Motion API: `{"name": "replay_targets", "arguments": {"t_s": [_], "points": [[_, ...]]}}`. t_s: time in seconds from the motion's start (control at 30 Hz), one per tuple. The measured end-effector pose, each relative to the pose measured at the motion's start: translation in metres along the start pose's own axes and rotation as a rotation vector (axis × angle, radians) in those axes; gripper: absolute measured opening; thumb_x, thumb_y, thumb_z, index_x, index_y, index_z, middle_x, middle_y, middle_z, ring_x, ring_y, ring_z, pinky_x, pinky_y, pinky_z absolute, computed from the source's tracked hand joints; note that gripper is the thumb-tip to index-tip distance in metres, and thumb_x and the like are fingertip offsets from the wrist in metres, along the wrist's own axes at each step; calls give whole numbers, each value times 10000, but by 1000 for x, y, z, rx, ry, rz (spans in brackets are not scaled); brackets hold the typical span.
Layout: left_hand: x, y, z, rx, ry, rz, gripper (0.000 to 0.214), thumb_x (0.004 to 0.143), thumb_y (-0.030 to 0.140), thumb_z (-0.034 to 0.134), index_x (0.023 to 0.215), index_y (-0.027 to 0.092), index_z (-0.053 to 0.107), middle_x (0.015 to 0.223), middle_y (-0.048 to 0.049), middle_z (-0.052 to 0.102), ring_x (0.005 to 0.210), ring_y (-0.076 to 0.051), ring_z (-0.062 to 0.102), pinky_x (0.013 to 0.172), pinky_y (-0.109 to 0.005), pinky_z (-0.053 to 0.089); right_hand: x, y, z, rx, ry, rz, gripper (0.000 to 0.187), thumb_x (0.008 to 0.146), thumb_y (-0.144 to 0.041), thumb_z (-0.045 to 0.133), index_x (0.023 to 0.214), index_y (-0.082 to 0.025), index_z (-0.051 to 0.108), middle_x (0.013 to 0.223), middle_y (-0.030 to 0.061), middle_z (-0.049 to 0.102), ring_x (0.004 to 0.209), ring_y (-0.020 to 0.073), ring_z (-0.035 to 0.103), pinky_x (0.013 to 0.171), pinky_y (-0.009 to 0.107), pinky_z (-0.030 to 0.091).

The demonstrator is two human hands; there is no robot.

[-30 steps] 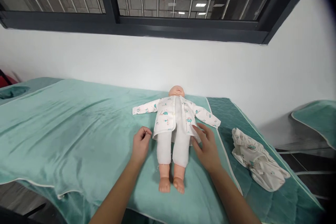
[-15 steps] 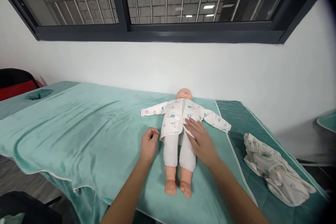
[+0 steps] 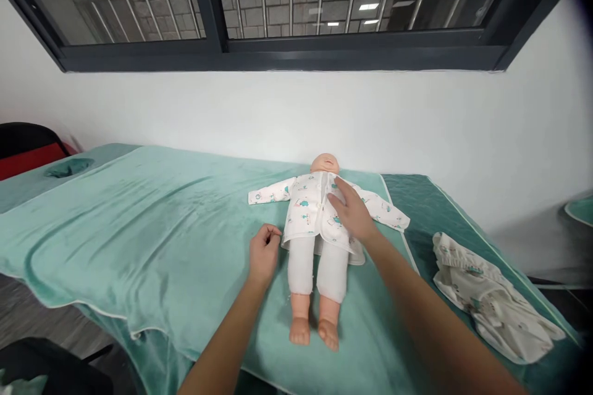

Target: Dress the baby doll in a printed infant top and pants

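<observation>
A baby doll lies on its back, its head toward the wall, its white padded legs and bare feet toward me. It wears a white baby jacket with small green and red prints; both sleeves are spread out sideways. My right hand rests over the jacket's front on the right side, fingers stretched out and apart, the tips near the neckline. Beside the jacket's left hem, my left hand is closed with curled fingers. Whatever is between those fingers, if anything, is hidden.
Printed baby trousers lie crumpled at the right on a darker green cover. A light green sheet spreads under the doll. Behind stands a white wall below a barred window. A black chair is at lower left.
My right hand has moved up the jacket from the lower front to near the neckline, uncovering the right hem. My left hand has stayed in place.
</observation>
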State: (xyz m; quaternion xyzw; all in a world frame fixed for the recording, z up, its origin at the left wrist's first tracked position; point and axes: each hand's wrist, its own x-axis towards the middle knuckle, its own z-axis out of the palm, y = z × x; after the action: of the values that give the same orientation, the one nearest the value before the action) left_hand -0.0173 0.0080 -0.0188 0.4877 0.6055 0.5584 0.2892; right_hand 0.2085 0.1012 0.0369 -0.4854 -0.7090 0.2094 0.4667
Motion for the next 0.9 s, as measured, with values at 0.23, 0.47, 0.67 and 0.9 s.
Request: {"name": "replay_targets", "arguments": {"t_s": [0.23, 0.47, 0.67, 0.9], "points": [[2, -3, 2, 38, 17, 28, 94, 781, 234, 489, 766, 201, 575, 594, 51, 474, 583, -120, 427, 570, -227, 326, 64, 8, 10, -33, -168, 13, 369, 931, -499, 417, 992, -226, 657, 1099, 86, 682, 1077, 269, 583, 997, 454, 418], [2, -4, 3, 64, 15, 34, 86, 778, 209, 487, 764, 204, 571, 619, 43, 511, 616, -132, 457, 605, -240, 345, 39, 35, 5, 48, 22, 40, 484, 913, -522, 462, 1259, -211, 596, 1303, 109, 603, 1196, 260, 537, 1035, 423, 397], [3, -2, 4, 82, 10, 29, 97, 780, 227, 486, 778, 204, 581, 628, 40, 525, 623, -137, 461, 605, -241, 340, 17, 89, -21, -365, 355, 24, 389, 894, -432, 503, 1084, -131, 660, 1123, 181, 652, 1129, 317, 526, 1032, 492, 356], [3, 1, 3, 89, 4, 12, 90, 784, 217, 494, 787, 194, 581, 646, 39, 542, 645, -130, 476, 623, -232, 359, 8, 97, -18, -559, 192, 163, 397, 959, -305, 366, 1255, -174, 595, 1284, 137, 628, 1226, 284, 514, 1107, 518, 236]]}}
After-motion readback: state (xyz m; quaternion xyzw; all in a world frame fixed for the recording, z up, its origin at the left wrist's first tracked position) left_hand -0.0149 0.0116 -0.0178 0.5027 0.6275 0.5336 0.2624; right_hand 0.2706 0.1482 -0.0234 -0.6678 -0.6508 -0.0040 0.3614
